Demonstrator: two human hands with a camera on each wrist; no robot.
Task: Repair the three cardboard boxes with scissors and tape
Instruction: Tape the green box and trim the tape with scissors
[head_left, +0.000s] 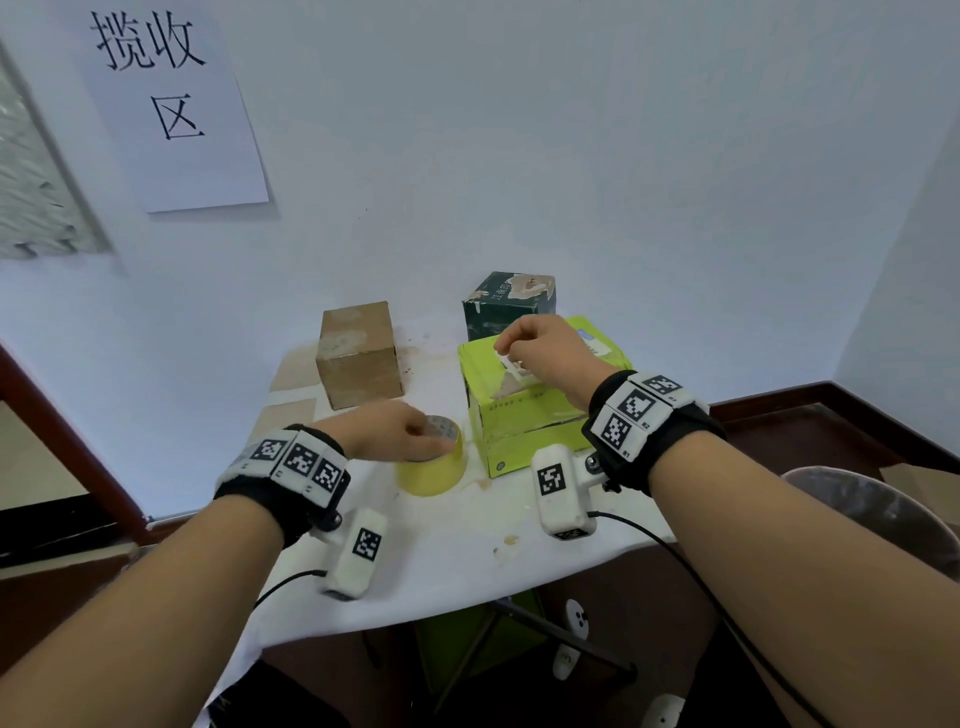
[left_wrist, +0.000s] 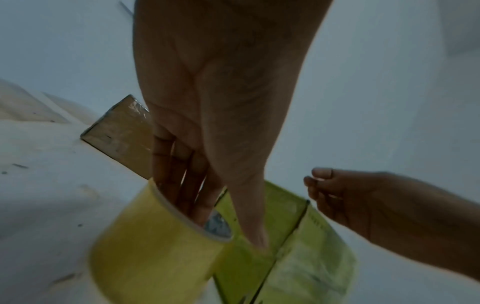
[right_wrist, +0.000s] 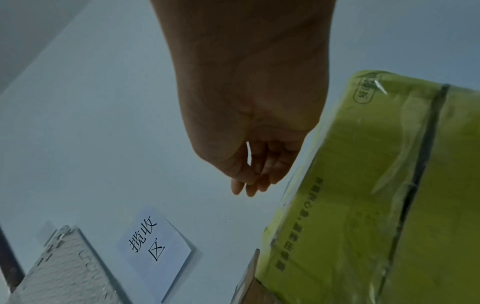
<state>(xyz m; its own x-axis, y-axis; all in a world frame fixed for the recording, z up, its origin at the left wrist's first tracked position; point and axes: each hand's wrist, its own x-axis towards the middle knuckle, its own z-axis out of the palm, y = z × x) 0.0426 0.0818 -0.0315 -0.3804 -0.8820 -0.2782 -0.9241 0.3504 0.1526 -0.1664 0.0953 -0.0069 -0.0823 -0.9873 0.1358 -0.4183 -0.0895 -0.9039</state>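
Gripping the light, stiff tape roll (head_left: 432, 462) through its core, the left hand (head_left: 387, 431) held well; the right hand (head_left: 545, 353) pinched its thin, sticky tape end over the green box (head_left: 524, 415) at the table's (head_left: 441, 561) right edge.

Head view: bright, even light, my forearms stretched by edge distortion. Both wrist views: dim, bluish, grainy; motion blur smears the tape roll (left_wrist: 155, 246) at lower left.

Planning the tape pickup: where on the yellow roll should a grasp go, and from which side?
Grip the tape roll through its open core, from above. It lies flat on the table with the hole facing up, so fingers go inside and the thumb on the outer wall. The left hand already holds it this way.
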